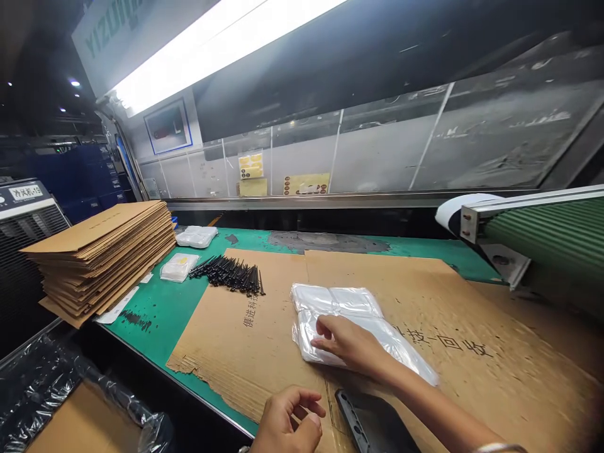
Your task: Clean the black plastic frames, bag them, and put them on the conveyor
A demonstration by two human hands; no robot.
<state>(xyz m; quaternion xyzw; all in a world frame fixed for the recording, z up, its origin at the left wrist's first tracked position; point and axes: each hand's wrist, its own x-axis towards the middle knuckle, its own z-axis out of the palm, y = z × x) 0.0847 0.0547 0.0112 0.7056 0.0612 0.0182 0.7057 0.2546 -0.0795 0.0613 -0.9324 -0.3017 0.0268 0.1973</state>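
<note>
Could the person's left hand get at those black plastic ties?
Probably yes: only a flat brown cardboard sheet separates the left hand from the pile of thin black plastic ties; nothing stands between them.

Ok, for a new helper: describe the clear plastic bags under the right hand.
On the green work mat lies a flattened brown cardboard sheet with black characters. The clear plastic bags lie on it under the right hand; the smaller packs sit off the cardboard.

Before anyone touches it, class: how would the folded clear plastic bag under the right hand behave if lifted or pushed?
The folded clear plastic bag under the right hand looks floppy, since its thin film shows soft creases. It is probably light for its size. Its glossy surface suggests it could slide easily across the cardboard sheet.
</note>
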